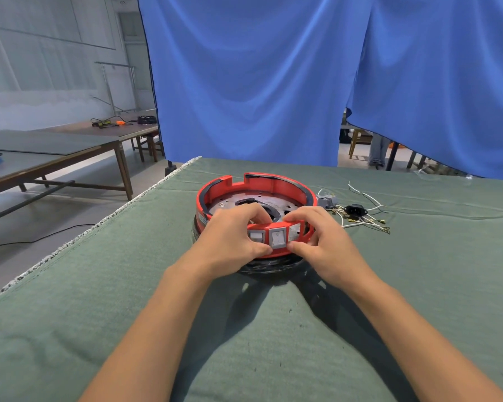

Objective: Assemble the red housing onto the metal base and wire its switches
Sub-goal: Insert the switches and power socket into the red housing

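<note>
I am working at a table covered with a green cloth (70, 329), and the one red housing (254, 185) is sitting near the middle of it, ringed around the one metal base (230, 203), whose holed plate is showing inside the ring.

Starting at nine o'clock of the housing, my left hand (233, 242) is gripping the near wall: the fingers are curling over the top rim into the inside, and the thumb is pressing the outer face from below. Under that hand one grey rocker switch (256, 236) is peeking out, partly covered. Just beside it, at six o'clock of the ring, a second grey switch (278, 238) is showing in full. That makes two switches I can count in the front wall.

My right hand (320, 242) is gripping the same wall at about five o'clock, fingers hooking over the rim, thumb tip touching the lower corner of the second switch.

Off at three o'clock of the housing, on the cloth, one small grey part (328, 201) is lying close to the ring, then one black socket (355, 210), with a tangle of white wires (366, 224) spreading around it; I cannot count the wires surely.
</note>
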### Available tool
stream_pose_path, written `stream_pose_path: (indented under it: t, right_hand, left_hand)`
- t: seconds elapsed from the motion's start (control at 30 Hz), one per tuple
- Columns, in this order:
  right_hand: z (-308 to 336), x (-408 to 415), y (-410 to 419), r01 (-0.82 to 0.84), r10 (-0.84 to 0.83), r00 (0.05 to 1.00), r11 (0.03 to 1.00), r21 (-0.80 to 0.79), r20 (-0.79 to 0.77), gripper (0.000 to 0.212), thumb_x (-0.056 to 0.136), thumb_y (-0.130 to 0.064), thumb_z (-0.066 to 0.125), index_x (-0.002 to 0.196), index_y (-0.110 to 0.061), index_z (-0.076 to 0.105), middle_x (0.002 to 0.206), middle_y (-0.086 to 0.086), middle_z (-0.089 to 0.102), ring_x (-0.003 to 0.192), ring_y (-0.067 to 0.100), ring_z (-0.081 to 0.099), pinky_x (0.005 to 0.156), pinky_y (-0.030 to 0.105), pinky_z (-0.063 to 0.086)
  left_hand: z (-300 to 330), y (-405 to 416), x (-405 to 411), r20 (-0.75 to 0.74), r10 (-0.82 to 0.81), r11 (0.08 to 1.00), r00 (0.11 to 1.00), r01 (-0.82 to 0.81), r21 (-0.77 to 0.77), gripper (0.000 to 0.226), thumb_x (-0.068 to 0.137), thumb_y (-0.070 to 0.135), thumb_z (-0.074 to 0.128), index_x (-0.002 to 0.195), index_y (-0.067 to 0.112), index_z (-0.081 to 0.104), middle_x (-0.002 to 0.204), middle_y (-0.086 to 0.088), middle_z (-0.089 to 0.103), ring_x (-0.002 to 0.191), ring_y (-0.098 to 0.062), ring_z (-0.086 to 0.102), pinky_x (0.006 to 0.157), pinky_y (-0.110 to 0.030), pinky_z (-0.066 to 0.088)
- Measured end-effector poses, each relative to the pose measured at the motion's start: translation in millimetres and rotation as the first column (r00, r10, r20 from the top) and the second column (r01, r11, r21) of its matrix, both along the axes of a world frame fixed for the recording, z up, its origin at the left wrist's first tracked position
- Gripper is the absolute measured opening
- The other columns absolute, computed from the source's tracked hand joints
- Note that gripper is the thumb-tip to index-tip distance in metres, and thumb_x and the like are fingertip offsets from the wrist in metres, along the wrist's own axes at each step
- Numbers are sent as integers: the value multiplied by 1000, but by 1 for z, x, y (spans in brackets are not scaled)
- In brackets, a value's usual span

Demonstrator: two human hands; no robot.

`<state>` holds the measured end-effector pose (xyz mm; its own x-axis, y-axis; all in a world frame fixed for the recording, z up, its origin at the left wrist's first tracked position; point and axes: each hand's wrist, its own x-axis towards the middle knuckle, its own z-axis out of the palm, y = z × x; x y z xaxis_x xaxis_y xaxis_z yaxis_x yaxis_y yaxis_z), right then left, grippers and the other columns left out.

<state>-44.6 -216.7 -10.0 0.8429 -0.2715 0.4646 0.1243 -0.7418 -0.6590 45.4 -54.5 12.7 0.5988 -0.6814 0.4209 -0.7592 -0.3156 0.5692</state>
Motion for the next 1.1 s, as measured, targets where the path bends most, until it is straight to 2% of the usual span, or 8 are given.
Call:
stream_pose_path:
  t: [0.17,0.3,0.47,0.67,0.77,0.83,0.9,1.1]
  right_hand:
    - [2,-3,-4,-78,79,997,995,70,-14,43,73,-4,75,102,-33,60,109,-15,51,69,-15,49,69,14,38]
    - [1,2,0,8,-8,1000,1000,9,23,39,73,-6,74,94,-35,58,101,-16,54,67,-12,49,67,18,35]
    - [1,3,-1,33,-33,999,999,-14,18,38,74,-10,75,93,-36,57,101,-16,56,69,-8,49,69,21,36]
    - [-7,1,3,58,-59,995,998,14,76,39,74,-8,70,102,-34,61,105,-21,53,63,-2,50,71,23,42]
    - [-10,-2,0,155,-164,976,985,73,143,45,76,-6,64,109,-36,58,105,-23,52,57,6,52,69,27,47]
    - [-11,-4,-6,231,-255,955,960,157,150,39,78,-6,62,105,-34,59,103,-20,53,61,11,56,70,36,50]
    - [-13,-5,-13,308,-338,931,930,201,136,30,82,-9,61,98,-33,61,103,-13,55,67,12,60,69,35,49]
    - [-8,2,-37,507,-545,835,814,284,70,14,84,-14,57,86,-28,60,99,-4,63,70,2,57,63,28,44]
  left_hand:
    - [-3,-2,2,10,13,1000,1000,-12,-20,31,68,16,79,92,22,62,91,12,61,87,-11,58,85,-37,48]
    - [-4,-4,1,52,62,998,997,-60,-33,33,68,16,80,90,20,56,97,4,50,87,-18,52,80,-36,47]
    - [-3,-4,0,56,59,998,997,-58,-17,31,68,13,78,84,19,53,94,1,50,84,-17,50,79,-36,46]
    - [-1,-5,-6,-10,96,993,995,-96,-71,18,69,30,51,79,16,54,86,2,53,83,-21,52,83,-42,43]
    - [-7,-14,-10,162,216,976,963,-210,-52,30,81,46,59,78,17,50,85,3,53,83,-19,48,81,-37,36]
    - [-12,-21,-13,324,262,962,909,-274,-10,32,85,50,58,87,19,50,94,2,55,91,-20,47,83,-35,33]
    - [-16,-28,-16,415,235,964,879,-266,19,30,90,47,53,99,18,55,103,1,57,99,-22,50,86,-35,35]
    - [-17,-41,-11,437,273,954,857,-300,-10,28,95,38,48,103,16,62,102,-4,61,95,-28,55,81,-39,41]
